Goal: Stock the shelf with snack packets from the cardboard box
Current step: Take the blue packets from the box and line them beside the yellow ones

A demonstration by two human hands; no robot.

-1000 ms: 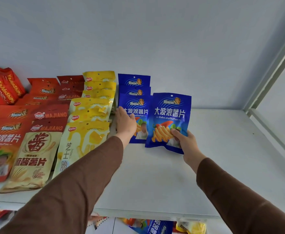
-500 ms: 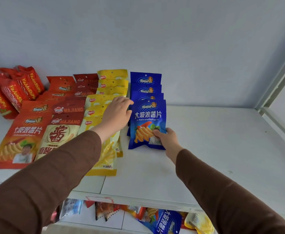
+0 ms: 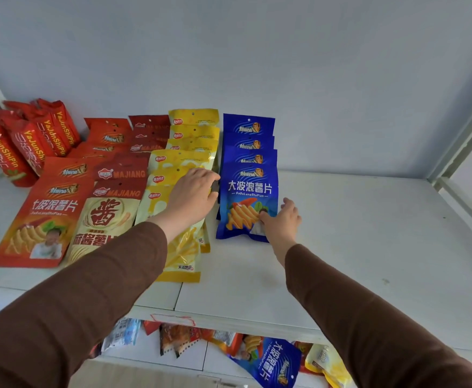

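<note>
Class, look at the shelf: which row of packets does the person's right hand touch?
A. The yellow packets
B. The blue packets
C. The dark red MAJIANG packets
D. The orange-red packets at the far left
B: the right hand touches the lower right corner of the front blue foil snack packet, while the left hand rests on the yellow packets.

White shelf board (image 3: pixel 355 247), packets laid in overlapping rows. Front glossy blue foil snack packet (image 3: pixel 247 201) lies flat atop the blue row; right hand (image 3: pixel 281 224), fingers curled, thumb on its lower right corner. Left hand (image 3: pixel 192 196) spread flat on the yellow cheese-print packets (image 3: pixel 184 163) just beside. Red packets (image 3: pixel 58 214) further left.
</note>
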